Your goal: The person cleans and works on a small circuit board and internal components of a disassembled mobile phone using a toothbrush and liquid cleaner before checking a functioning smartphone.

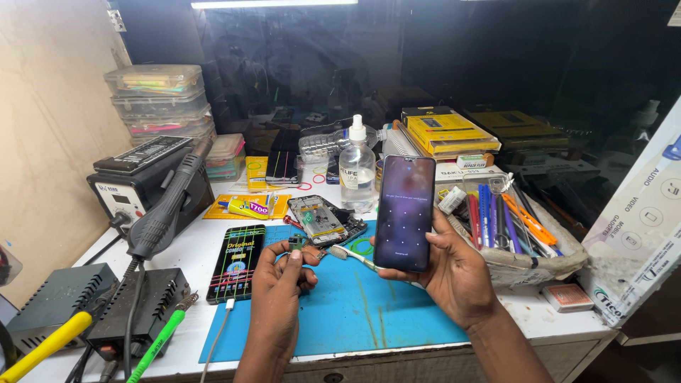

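My right hand (454,273) holds a dark smartphone (404,211) upright above the blue work mat (369,312), its screen lit with a purple glow and facing me. My left hand (282,276) rests on the mat's left part, fingertips pinched on a small circuit board piece (298,243). Just behind it lies an opened phone frame (325,220) with its insides showing. A white toothbrush (355,257) lies between the two hands.
A hot-air station (145,186) with its handle stands at left, power supplies (106,301) in front. A black phone package (237,261), a clear liquid bottle (357,170), a tray of pens and tools (507,227), stacked plastic boxes (159,99) and yellow boxes (443,131) surround the mat.
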